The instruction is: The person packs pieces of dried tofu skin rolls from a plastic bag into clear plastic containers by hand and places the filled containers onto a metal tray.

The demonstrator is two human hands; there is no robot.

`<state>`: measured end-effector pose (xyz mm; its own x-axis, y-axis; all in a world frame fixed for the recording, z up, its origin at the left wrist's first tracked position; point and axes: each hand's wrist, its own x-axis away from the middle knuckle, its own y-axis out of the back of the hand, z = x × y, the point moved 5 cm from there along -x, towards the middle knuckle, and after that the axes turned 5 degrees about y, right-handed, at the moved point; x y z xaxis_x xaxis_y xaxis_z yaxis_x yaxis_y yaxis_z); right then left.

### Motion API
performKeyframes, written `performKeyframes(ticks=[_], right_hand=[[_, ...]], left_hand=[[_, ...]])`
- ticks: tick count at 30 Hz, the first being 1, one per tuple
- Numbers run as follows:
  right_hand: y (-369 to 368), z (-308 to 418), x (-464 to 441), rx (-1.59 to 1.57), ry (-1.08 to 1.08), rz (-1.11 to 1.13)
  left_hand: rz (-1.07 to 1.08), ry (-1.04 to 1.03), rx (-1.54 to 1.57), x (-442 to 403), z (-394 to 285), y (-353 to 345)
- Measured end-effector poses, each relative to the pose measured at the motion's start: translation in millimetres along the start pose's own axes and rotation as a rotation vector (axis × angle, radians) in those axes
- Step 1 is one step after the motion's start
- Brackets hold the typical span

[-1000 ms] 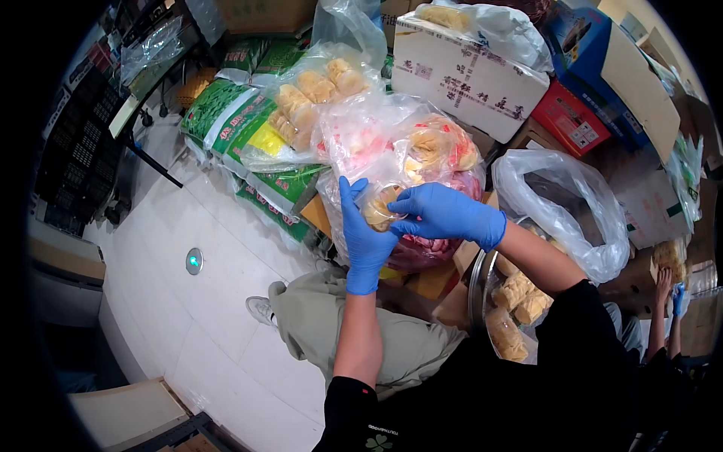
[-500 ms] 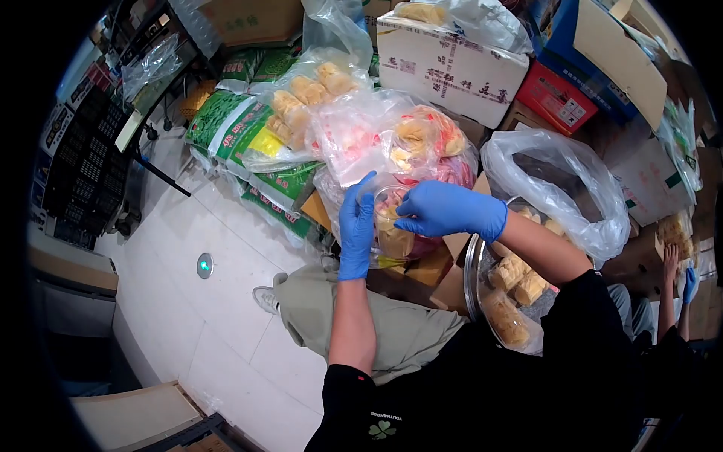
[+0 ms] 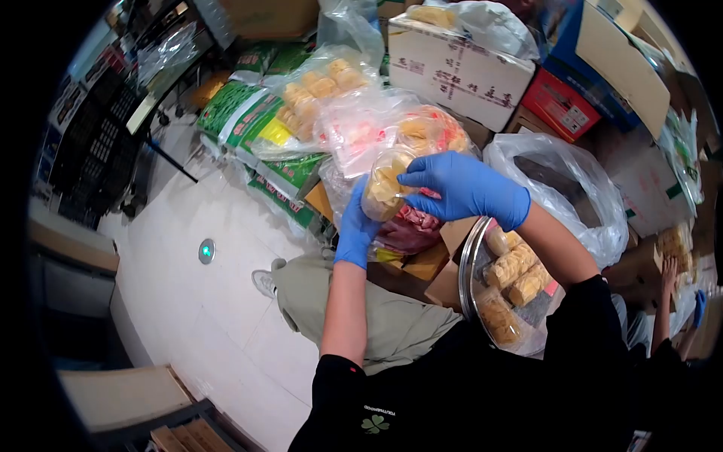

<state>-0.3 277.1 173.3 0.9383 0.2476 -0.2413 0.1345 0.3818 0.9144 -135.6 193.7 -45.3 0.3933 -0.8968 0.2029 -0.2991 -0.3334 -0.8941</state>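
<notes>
My left hand (image 3: 354, 228), in a blue glove, is closed around a clear plastic tub (image 3: 385, 190) of pale yellow food pieces. The tub leans, with its round rim towards the top. My gloved right hand (image 3: 471, 187) has its bent fingers and thumb closed on the tub's right side near the rim. Behind the tub lies a clear bag with red print (image 3: 361, 135), with more yellow pieces in it. Below my right forearm, a round metal tray (image 3: 465, 279) holds several packs of yellow rolls (image 3: 512, 271).
Green printed sacks (image 3: 241, 113) are stacked at the left, with bagged yellow rolls (image 3: 320, 83) on top. A white foam box (image 3: 459, 71), a red box (image 3: 557, 102) and an open clear bag (image 3: 602, 196) stand right. Another person's hand (image 3: 669, 275) touches packs at far right.
The tub has tilted and moved slightly up in view, now showing its side. My right hand has shifted up and right from over the mouth to the tub's side.
</notes>
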Motion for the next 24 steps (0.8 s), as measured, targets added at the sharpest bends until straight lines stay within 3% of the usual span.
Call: performKeyframes(ticks=[1, 2, 4, 5, 7, 9, 11, 12, 14, 16, 18, 19, 21, 23, 24], right_hand=[[-6, 4, -1, 0.047, 0.049, 0.015], [-12, 9, -3, 0.09, 0.098, 0.027], [-20, 14, -2, 0.117, 0.147, 0.043], [-22, 15, -1, 0.153, 0.175, 0.049], [-23, 15, 1, 0.177, 0.229, 0.056], [-23, 15, 3, 0.207, 0.29, 0.064], [-21, 16, 2, 0.252, 0.35, 0.066], [-21, 17, 3, 0.299, 0.401, 0.065], [-25, 14, 4, 0.31, 0.429, 0.088], [-26, 15, 1, 0.323, 0.463, 0.113], [-16, 18, -5, 0.285, 0.43, 0.036], [-17, 21, -5, 0.29, 0.437, 0.039], [-22, 14, 0, 0.301, 0.183, 0.066], [-26, 21, 6, 0.319, 0.205, -0.016], [-27, 22, 7, 0.276, 0.114, 0.001]], left_hand=[[0.239, 0.151, 0.095, -1, 7, -9], [0.229, 0.127, 0.099, 0, 7, -4], [0.299, -0.251, -0.635, 8, -4, -9], [0.288, -0.264, -0.636, 10, -8, -7], [0.374, 0.03, 0.239, 18, -9, -10], [0.343, 0.017, 0.242, 24, -14, -11], [0.431, -0.144, -0.117, 31, -18, -16], [0.429, -0.146, -0.115, 34, -19, -22], [0.197, 0.126, 0.225, 35, -9, -24], [0.154, 0.104, 0.204, 31, -9, -18], [0.118, 0.077, 0.181, 26, -10, -14], [0.06, -0.039, 0.183, 25, -14, -10], [-0.001, -0.163, 0.189, 24, -20, -5], [-0.049, -0.304, 0.196, 28, -27, -2], [-0.049, -0.31, 0.201, 28, -28, -3]])
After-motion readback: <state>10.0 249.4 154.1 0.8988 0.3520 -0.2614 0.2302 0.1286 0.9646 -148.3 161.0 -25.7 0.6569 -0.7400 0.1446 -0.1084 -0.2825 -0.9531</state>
